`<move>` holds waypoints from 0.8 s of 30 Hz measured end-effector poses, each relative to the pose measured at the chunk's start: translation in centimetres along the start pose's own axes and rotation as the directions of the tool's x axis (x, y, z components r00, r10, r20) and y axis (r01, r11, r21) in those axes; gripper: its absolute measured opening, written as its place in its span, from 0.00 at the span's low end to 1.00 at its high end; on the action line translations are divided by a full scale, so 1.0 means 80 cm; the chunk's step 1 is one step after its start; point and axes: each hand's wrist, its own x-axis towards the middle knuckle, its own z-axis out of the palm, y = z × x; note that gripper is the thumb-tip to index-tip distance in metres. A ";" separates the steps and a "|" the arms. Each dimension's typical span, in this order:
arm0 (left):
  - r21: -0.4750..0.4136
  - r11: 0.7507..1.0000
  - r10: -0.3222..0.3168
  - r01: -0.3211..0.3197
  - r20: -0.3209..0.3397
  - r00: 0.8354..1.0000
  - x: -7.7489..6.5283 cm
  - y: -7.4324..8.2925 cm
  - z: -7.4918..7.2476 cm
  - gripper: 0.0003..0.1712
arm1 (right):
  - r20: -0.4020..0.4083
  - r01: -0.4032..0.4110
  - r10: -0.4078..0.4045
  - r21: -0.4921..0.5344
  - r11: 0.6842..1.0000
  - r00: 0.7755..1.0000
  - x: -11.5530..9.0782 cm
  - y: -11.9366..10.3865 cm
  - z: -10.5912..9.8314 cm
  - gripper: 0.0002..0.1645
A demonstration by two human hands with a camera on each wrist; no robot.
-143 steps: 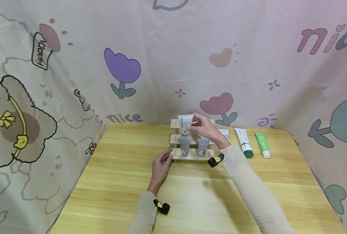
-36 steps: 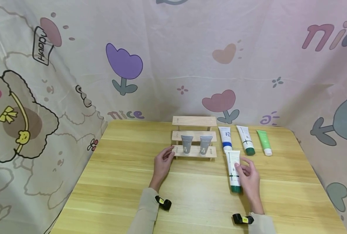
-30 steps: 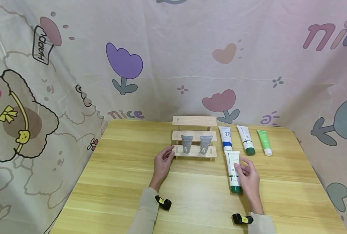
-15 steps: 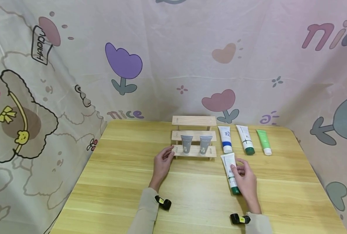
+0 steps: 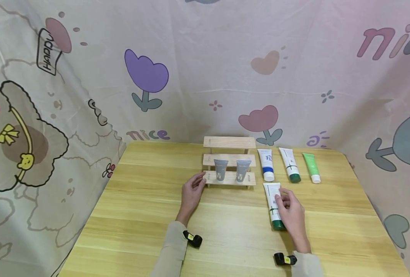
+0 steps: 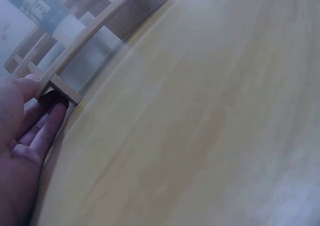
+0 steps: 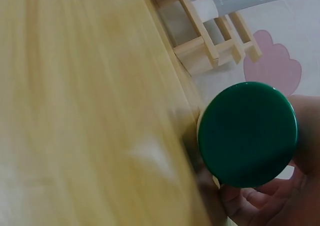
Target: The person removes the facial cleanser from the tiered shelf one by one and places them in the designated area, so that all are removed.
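In the head view my right hand (image 5: 292,213) grips a white squeeze tube (image 5: 273,204) with a green cap, its cap end toward me, low over the table right of the rack. Its round green cap (image 7: 247,134) fills much of the right wrist view, with fingers curled round the tube behind it. My left hand (image 5: 192,194) pinches the front left end of a three-tier wooden rack (image 5: 229,142). The left wrist view has the thumb on top of the plank and fingers beneath. Two small grey tubes (image 5: 220,170) stand cap-down on the rack's lowest tier.
Right of the rack lie a white tube with a blue cap band (image 5: 268,165), a second white tube with a green cap (image 5: 290,165) and a light green tube (image 5: 311,168). A printed cloth (image 5: 191,77) hangs behind the wooden table (image 5: 149,184).
The right hand has brought the white tube from above the rack down to its right front. In the last second the tube shifted slightly toward me. The left hand stays on the rack.
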 end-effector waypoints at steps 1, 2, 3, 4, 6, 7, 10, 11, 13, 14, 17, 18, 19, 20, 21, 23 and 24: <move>0.002 1.000 -0.002 0.002 0.001 1.000 0.000 0.000 0.000 0.17 | 0.004 -0.003 0.003 0.002 1.000 1.000 0.000 0.000 -0.001 0.19; 0.004 1.000 -0.004 0.004 -0.002 1.000 0.000 0.000 -0.001 0.16 | 0.012 -0.007 0.007 0.002 1.000 1.000 0.000 -0.001 -0.001 0.19; 0.006 1.000 -0.004 0.004 -0.007 1.000 0.000 0.000 -0.001 0.16 | 0.023 -0.014 0.014 0.000 1.000 1.000 0.000 -0.001 -0.001 0.19; 0.007 1.000 -0.005 0.005 -0.013 1.000 0.000 -0.001 -0.002 0.16 | 0.032 -0.019 0.020 -0.001 1.000 0.999 0.000 0.000 -0.002 0.19; 0.007 1.000 -0.005 0.005 -0.017 1.000 0.001 -0.001 -0.002 0.16 | 0.049 -0.034 0.033 0.000 0.999 0.998 0.000 -0.001 -0.004 0.19; 0.006 1.000 -0.003 0.003 -0.015 1.000 0.001 -0.001 -0.001 0.16 | 0.056 -0.040 0.040 -0.002 0.999 0.998 0.000 -0.001 -0.006 0.19; 0.002 1.000 0.003 -0.003 0.008 1.000 0.003 0.000 0.001 0.16 | 0.064 -0.052 0.052 -0.005 0.999 0.997 -0.002 -0.002 -0.014 0.20; 0.001 1.000 0.004 -0.004 0.014 1.000 0.003 -0.001 0.002 0.16 | 0.063 -0.053 0.053 -0.004 0.999 0.997 -0.002 -0.002 -0.017 0.20; 0.001 1.000 0.001 -0.001 0.020 1.000 0.003 -0.001 0.004 0.16 | 0.054 -0.053 0.053 -0.002 0.999 0.997 -0.003 -0.004 -0.023 0.21; 0.002 1.000 0.000 0.000 0.019 1.000 0.003 0.000 0.004 0.16 | 0.042 -0.046 0.046 0.005 0.999 0.998 -0.003 -0.005 -0.024 0.20; 0.006 1.000 -0.001 0.001 0.007 1.000 0.002 0.000 0.005 0.16 | -0.005 -0.005 0.005 0.059 0.998 1.000 0.000 -0.012 -0.027 0.18; 0.007 1.000 -0.001 0.001 0.003 1.000 0.002 0.000 0.004 0.16 | -0.017 0.012 -0.011 0.082 0.997 1.000 0.002 -0.016 -0.027 0.17; 0.009 1.000 -0.001 0.001 -0.003 1.000 0.002 0.001 0.004 0.16 | -0.026 0.031 -0.029 0.113 0.993 0.999 0.003 -0.020 -0.026 0.17; 0.008 1.000 -0.001 0.001 -0.007 1.000 0.001 0.001 0.004 0.16 | -0.030 0.047 -0.043 0.146 0.988 0.999 0.005 -0.024 -0.025 0.17; 0.007 1.000 -0.002 0.002 -0.012 1.000 0.001 0.001 0.004 0.16 | -0.027 0.059 -0.055 0.180 0.982 0.998 0.007 -0.027 -0.024 0.17; 0.005 1.000 -0.007 0.007 -0.016 1.000 0.001 0.001 0.003 0.16 | -0.017 0.071 -0.069 0.248 0.966 0.998 0.010 -0.035 -0.021 0.18; 0.005 1.000 -0.009 0.009 -0.016 1.000 0.000 0.001 0.002 0.16 | -0.011 0.076 -0.076 0.277 0.958 0.997 0.012 -0.038 -0.018 0.19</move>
